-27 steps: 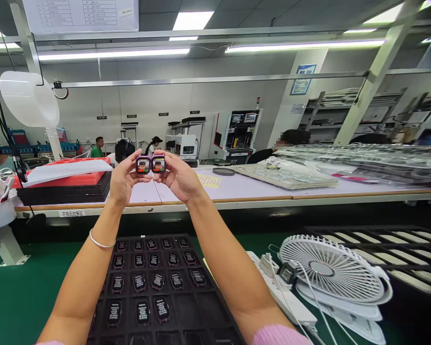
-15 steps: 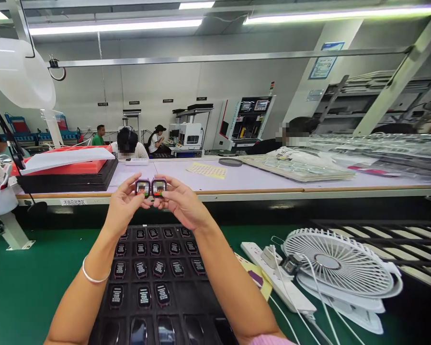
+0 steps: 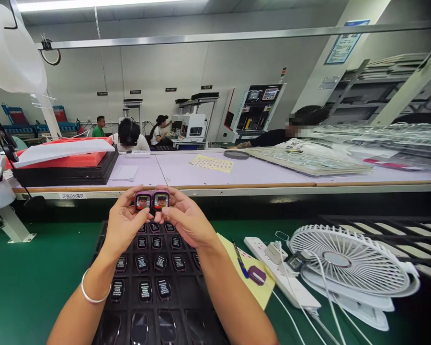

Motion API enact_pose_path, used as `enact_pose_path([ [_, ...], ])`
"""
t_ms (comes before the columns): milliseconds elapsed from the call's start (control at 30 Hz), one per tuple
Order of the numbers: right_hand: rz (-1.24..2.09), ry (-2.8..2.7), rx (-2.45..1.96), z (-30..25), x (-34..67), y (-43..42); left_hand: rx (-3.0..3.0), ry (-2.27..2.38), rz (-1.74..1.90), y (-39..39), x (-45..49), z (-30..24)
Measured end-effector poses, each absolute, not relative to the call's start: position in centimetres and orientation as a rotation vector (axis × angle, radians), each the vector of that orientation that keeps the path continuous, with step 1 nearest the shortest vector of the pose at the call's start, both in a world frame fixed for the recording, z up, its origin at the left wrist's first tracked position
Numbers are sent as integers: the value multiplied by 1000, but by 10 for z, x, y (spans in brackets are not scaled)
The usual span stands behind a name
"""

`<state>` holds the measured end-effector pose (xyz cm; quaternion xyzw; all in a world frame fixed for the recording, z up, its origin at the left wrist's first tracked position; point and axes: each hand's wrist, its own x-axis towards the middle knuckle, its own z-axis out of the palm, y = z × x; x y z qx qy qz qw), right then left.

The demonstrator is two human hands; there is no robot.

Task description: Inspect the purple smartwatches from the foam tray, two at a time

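My left hand point(image 3: 125, 223) holds a smartwatch point(image 3: 142, 201) with a purple frame, thumb at its lower edge. A second purple-framed smartwatch point(image 3: 161, 200) is gripped in my right hand point(image 3: 188, 220). The two stand upright side by side, their lit screens facing me, each with a small picture and a red and green strip at the bottom. Beneath my hands lies a black compartment tray point(image 3: 181, 298) with several watches in its pockets, most with white text on screen. The nearest row has dark screens. My forearms cover part of the tray.
Right of the tray lie a yellow sheet point(image 3: 237, 261), a blue pen point(image 3: 240, 258), a purple device on a cable point(image 3: 257, 275), a white power strip point(image 3: 283, 278) and a white fan point(image 3: 348, 263). A raised shelf point(image 3: 179, 175) runs behind; people sit beyond it.
Both watches are slightly lower in view, and their screens now show clearer pictures. The view has tilted down a little. The co-worker at the right now stretches an arm over the far bench.
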<state>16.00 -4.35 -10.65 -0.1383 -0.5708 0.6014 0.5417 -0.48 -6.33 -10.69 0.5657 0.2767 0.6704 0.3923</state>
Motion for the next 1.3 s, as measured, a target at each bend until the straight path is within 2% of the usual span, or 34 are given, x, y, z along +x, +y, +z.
enact_pose_path([
  [533,1479,-1275,-325,-119,165,-45,1475,720,1622,-69,-5,-112],
  [1000,1525,-1274,-350,-122,165,-43,1488,821,1695,-67,-2,-117],
  [1300,1461,-1331,-358,-119,168,-46,1532,717,1654,-70,-4,-115],
])
